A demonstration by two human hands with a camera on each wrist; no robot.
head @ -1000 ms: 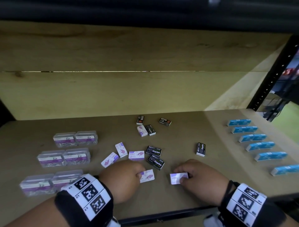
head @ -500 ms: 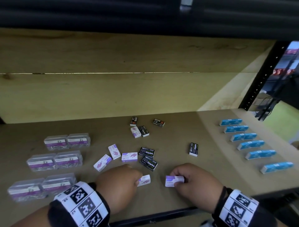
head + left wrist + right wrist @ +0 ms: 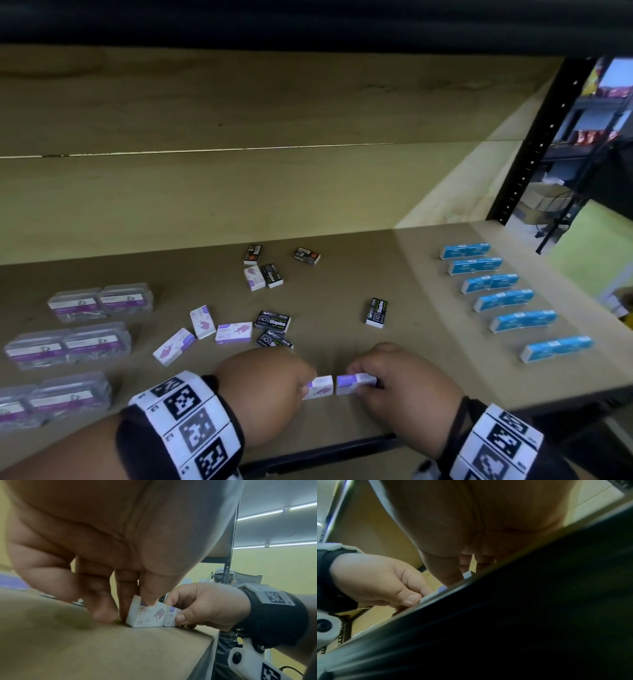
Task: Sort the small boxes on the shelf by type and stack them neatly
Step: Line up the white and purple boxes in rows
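Near the shelf's front edge my left hand point(image 3: 301, 380) pinches a small white-and-purple staple box point(image 3: 320, 387) that stands on its long side. My right hand point(image 3: 363, 378) pinches a second white-and-purple box point(image 3: 352, 383) the same way. The two boxes touch end to end, as the left wrist view shows with the left box point(image 3: 147, 615) against the right box point(image 3: 170, 616). More white-and-purple boxes point(image 3: 233, 333) and black staple boxes point(image 3: 272, 321) lie loose in the middle of the shelf. In the right wrist view the shelf edge hides most of both boxes.
Clear plastic boxes with purple labels point(image 3: 99, 301) sit in pairs on the left. Several blue boxes point(image 3: 503, 299) lie in a column on the right. One black box point(image 3: 376, 312) lies apart, right of centre. A black upright post point(image 3: 534, 137) bounds the shelf point(image 3: 342, 270) at the right.
Both hands have drawn their boxes toward the front edge and together; the gap between the two boxes has closed and they now touch. Each box has been tipped onto its side.
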